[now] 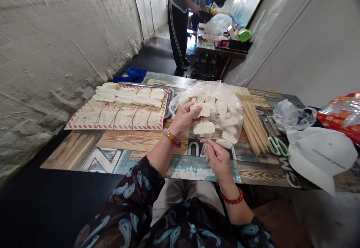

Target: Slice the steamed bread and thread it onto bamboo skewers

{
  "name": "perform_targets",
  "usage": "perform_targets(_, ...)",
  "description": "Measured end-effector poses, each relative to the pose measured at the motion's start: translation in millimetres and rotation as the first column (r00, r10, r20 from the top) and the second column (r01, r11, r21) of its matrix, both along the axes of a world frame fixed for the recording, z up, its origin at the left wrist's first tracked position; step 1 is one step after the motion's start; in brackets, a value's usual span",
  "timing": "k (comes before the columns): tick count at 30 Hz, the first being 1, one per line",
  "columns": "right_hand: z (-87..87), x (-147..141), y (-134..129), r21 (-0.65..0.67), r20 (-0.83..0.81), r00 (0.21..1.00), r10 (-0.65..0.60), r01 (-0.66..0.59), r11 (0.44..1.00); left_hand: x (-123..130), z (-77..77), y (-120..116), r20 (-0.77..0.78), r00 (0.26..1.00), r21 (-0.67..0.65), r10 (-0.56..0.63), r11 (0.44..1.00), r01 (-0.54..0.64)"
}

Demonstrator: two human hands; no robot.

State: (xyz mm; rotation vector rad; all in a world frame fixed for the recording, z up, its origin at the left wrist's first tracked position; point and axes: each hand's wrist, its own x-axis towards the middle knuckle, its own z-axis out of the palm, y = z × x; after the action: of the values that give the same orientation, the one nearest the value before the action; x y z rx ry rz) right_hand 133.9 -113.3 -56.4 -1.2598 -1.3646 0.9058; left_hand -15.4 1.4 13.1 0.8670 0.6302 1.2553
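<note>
My left hand (184, 118) holds a pale oval slice (203, 110) between thumb and fingers over an open clear plastic bag (180, 100) full of similar slices. Just below it, another slice (204, 128) hangs upright, apparently on a thin stick. My right hand (218, 158) pinches what looks like the lower end of that stick, near the bag's front edge. To the left, rows of skewered slices (125, 97) lie on a paper with a red striped border (92, 122), their sticks pointing towards me.
Bamboo sticks (254, 130), green-handled scissors (278, 146), a crumpled plastic bag (292, 115) and a white cap (320, 154) lie on the right. A blue cloth (132, 75) is at the back left. A person (180, 19) stands by a cluttered far table (222, 51).
</note>
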Motion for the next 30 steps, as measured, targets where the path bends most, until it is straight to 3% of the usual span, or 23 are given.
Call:
perform_targets(12, -5.7, 1.7, -0.1, 0.008, 0.008, 0.999, -0.032, 0.032, 0.999, 9.6, 0.1, -6.8, -0.011, 1.0, -0.049, -0.013, 0.999, 0.012)
perform_targets(25, -2.1, -0.4, -1.0, -0.005, -0.02, 1.0, -0.002, 0.002, 1.0, 3.0, 6.6, -5.9, 0.09, 0.995, -0.119, 0.036, 0.993, -0.025)
perform_targets(30, -2.1, 0.4, -1.1, -0.008, -0.016, 1.0, 0.005, -0.005, 1.0, 4.1, 5.4, -6.0, 0.092, 0.996, -0.113, 0.004, 0.994, 0.006)
